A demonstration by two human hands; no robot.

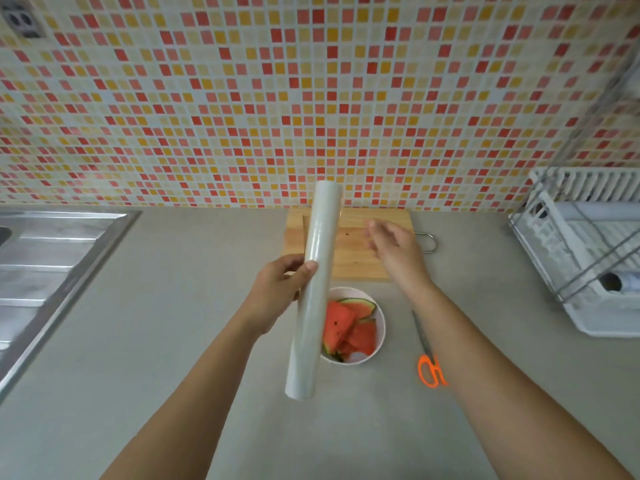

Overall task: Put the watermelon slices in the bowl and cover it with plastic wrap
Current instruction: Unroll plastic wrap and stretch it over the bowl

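L hand [277, 289] grips the plastic wrap roll [317, 271] at about mid-length, thumb across the front and fingers curled round the back. The roll is off the bench [173, 323] and tilted: far end points up toward the tiled wall [277, 98], near end hangs lower, toward the camera. Its surface is plain whitish film w/ no loose end that I can make out. In this view the roll crosses the L edge of the bowl [381, 327] and the L part of the cutting board [353, 258].

R hand [398, 251] is released, fingers loosely spread and a bit blurred, holding nothing. It hovers over the R half of the wooden board, just R of the roll and apart from it.

The bowl is white and stands on the bench just in front of the board, between the two forearms. The watermelon slices [346, 327] lie inside it, red wedges w/ green rind, piled against each other – uncovered.

Scissors [429, 362] w/ orange handles lie on the bench R of the bowl, blades pointing away from the camera; the R forearm partly overlaps the handles. A metal loop [429, 242] sticks out from the board's R side.

Far L is a steel sink [52, 254] w/ a ribbed drainer. Far R is a white dish rack [581, 254] w/ wire bars. A wall socket [22, 20] sits at top L. The wall is small-square mosaic in red, orange and cream.
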